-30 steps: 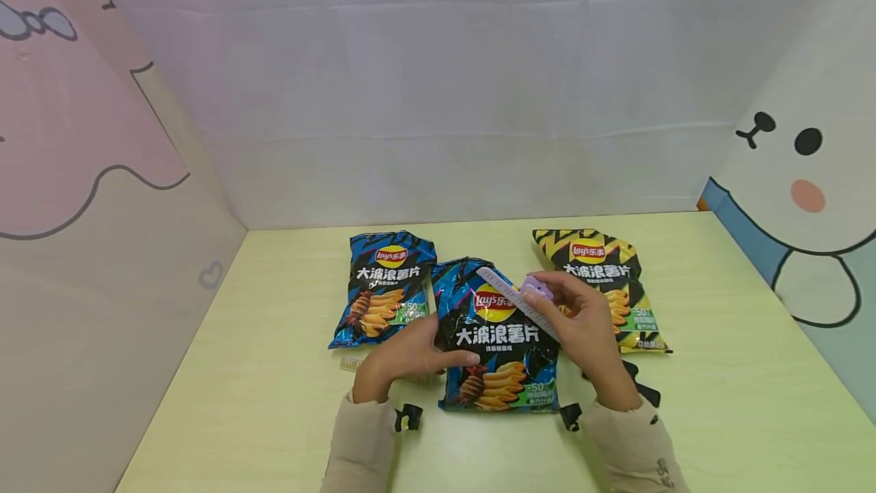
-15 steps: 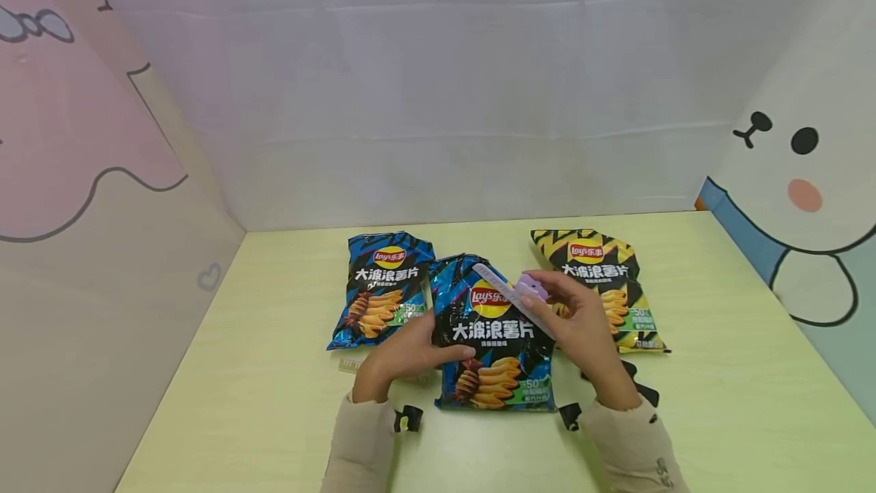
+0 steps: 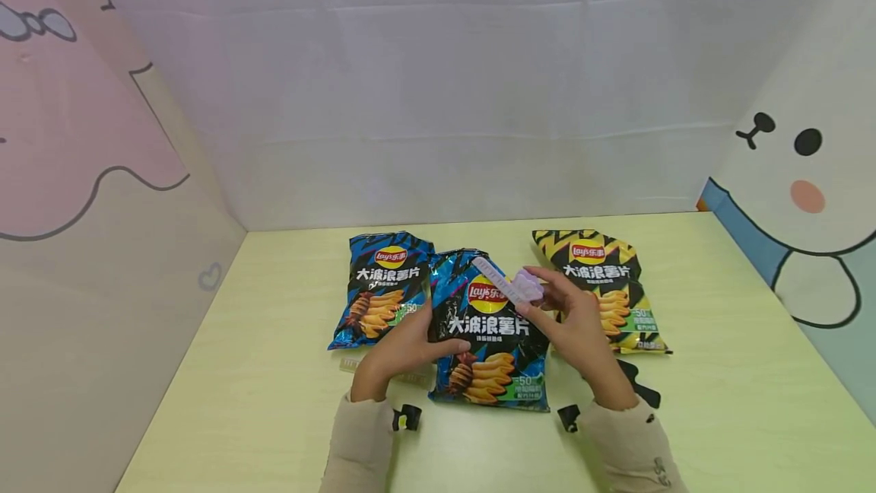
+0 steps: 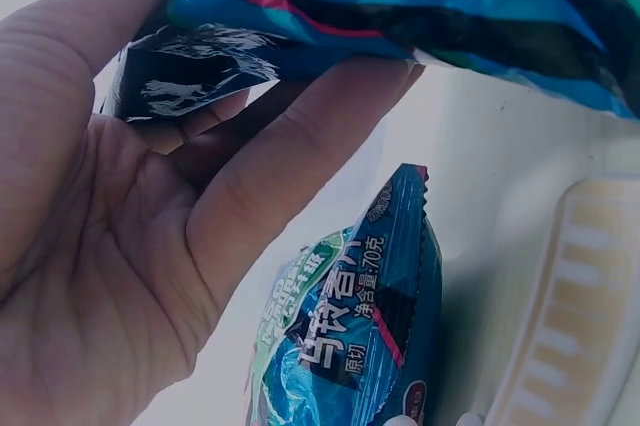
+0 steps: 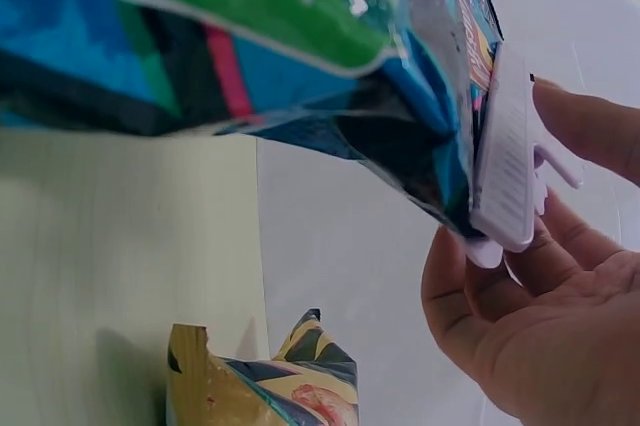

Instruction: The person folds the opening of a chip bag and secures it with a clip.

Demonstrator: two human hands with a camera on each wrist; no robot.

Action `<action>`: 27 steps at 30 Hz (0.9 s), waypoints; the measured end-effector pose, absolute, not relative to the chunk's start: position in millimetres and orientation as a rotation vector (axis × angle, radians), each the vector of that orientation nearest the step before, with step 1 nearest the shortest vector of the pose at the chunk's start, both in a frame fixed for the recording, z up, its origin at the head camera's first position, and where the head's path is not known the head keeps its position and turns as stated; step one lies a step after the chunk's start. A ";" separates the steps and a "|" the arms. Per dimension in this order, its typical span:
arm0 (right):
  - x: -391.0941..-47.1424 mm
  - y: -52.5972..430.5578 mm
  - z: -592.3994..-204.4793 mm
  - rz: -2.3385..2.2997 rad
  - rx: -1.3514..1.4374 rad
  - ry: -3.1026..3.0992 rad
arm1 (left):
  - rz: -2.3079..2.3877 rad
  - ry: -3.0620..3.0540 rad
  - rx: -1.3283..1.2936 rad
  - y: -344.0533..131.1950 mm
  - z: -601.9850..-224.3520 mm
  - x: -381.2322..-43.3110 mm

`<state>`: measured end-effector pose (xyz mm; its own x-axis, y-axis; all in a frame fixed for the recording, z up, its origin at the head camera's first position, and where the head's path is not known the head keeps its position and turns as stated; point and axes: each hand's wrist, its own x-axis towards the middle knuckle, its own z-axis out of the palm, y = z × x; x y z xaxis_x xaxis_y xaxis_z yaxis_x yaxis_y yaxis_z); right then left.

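Note:
A blue-and-black bag of potato chips (image 3: 487,371) is held up off the table at the middle front, its front facing me. My left hand (image 3: 400,345) grips its left side, thumb across the front and fingers behind. A pale purple bag clip (image 3: 496,280) lies slantwise across the bag's upper right corner. In the right wrist view, the clip (image 5: 505,156) runs along the bag's edge there. My right hand (image 3: 575,322) pinches the clip by its purple figure-shaped part, thumb in front and fingers beyond. Part of the clip is hidden behind the thumb.
Another blue bag (image 3: 383,287) lies at the back left. A yellow-and-black bag (image 3: 598,272) lies at the back right, partly behind my right hand. A pale yellowish clip (image 3: 349,364) lies on the table (image 3: 260,417) beside my left wrist. Fabric walls stand behind and at both sides.
The held bag and clip have shifted slightly left and a little upward with both hands. The right thumb has moved up along the clip, showing less of its lower end.

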<state>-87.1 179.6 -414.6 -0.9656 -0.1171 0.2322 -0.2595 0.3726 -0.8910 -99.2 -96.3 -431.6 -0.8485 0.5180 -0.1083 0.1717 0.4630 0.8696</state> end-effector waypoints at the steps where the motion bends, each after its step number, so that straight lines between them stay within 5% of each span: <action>1: -86.7 179.4 -414.2 1.659 0.324 -2.516 | 1.341 2.369 0.580 -96.5 -431.7 -99.1; 27: -86.2 183.4 -417.3 1.915 0.057 -2.941 | 1.374 2.440 0.352 -96.5 -434.5 -98.9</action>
